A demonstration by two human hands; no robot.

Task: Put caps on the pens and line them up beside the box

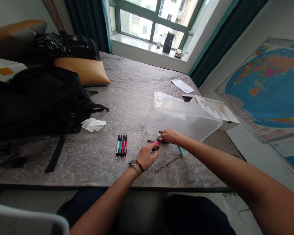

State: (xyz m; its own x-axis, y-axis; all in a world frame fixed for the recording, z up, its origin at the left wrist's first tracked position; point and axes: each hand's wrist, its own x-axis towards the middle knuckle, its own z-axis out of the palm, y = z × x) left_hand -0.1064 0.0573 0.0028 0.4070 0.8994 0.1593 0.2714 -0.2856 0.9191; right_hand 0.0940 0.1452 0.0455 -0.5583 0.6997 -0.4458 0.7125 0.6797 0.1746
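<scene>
My left hand is closed around a small black piece, seemingly a pen part, at the near edge of a clear plastic box. The box is tilted, its open side towards me. Inside it, my right hand has its fingertips together among small silvery parts; whatever they pinch is too small to name. A red pen barrel lies between the hands, and a teal piece rests under my right forearm. Left of the hands, several assembled click pens lie side by side in a row.
A crumpled tissue and a black backpack with loose straps lie on the left of the mattress. Behind the plastic box stands an open white box. Farther back are a tan cushion and a white paper.
</scene>
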